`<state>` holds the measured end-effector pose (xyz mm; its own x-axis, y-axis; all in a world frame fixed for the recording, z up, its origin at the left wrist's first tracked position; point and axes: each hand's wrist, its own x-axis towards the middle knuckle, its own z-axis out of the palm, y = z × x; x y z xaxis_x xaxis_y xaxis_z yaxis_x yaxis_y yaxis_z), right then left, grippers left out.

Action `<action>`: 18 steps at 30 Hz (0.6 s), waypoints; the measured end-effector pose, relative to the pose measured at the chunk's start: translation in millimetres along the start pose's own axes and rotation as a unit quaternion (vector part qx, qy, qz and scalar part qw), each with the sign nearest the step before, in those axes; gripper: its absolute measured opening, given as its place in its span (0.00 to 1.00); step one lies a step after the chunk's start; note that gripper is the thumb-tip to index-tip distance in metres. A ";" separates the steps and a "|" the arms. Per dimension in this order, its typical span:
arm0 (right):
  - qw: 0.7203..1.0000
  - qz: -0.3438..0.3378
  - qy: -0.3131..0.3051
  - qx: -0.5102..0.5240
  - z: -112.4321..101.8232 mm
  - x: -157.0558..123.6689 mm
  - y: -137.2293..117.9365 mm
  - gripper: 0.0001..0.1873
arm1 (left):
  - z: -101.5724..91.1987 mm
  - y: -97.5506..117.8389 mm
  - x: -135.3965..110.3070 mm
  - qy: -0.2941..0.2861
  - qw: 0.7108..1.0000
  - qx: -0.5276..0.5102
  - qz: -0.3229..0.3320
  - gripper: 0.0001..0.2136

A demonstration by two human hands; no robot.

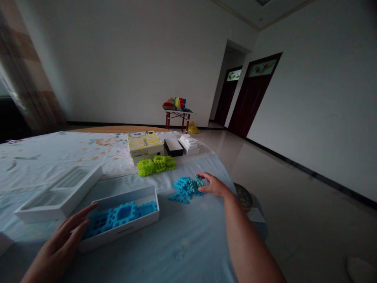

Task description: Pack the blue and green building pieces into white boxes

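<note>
My left hand (pixel 63 236) grips the left end of a long open white box (pixel 120 232), its fingers along the rim. In that box lie several blue interlocking plastic panels (pixel 123 213), notched at the edges, some with window-like openings. Over on the right, my right hand (pixel 213 185) has its thumb and fingers around a teal notched piece (pixel 199 181), at the right side of a small heap of blue pieces (pixel 183 186) on the cloth. The fingertips partly cover the teal piece.
Behind the heap sit lime-green interlocking pieces (pixel 156 165), a yellow-and-white carton (pixel 145 143), a black-sided box (pixel 173 147) and a stack of white boxes (pixel 189 144). A white divided tray (pixel 60 192) lies at left. The table's edge curves along the right, near a stool (pixel 244 197).
</note>
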<state>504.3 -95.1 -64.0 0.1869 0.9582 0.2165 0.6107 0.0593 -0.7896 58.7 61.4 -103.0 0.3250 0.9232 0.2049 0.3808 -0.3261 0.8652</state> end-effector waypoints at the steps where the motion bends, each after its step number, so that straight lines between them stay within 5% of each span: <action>1: 1.000 -0.012 -0.010 -0.011 0.9 1.1 -0.6 0.35 | -0.1 0.1 0.3 0.001 1.000 0.001 0.002 0.20; 6: 0.997 -0.018 -0.063 -0.030 7.9 4.7 1.2 0.35 | -0.9 4.5 -0.9 -0.003 1.000 0.005 -0.004 0.22; 13: 0.999 -0.009 0.023 -0.036 6.8 5.3 4.0 0.37 | 0.1 8.7 -4.0 -0.020 0.999 -0.020 -0.042 0.24; 18: 0.997 -0.037 -0.019 -0.058 14.8 9.8 -6.1 0.34 | 1.3 13.2 -3.7 0.002 0.999 -0.020 -0.025 0.25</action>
<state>491.0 -81.9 -65.5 0.1093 0.9627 0.2476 0.7072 0.0997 -0.6999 63.7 53.4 -92.9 0.3025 0.9389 0.1639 0.3611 -0.2721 0.8920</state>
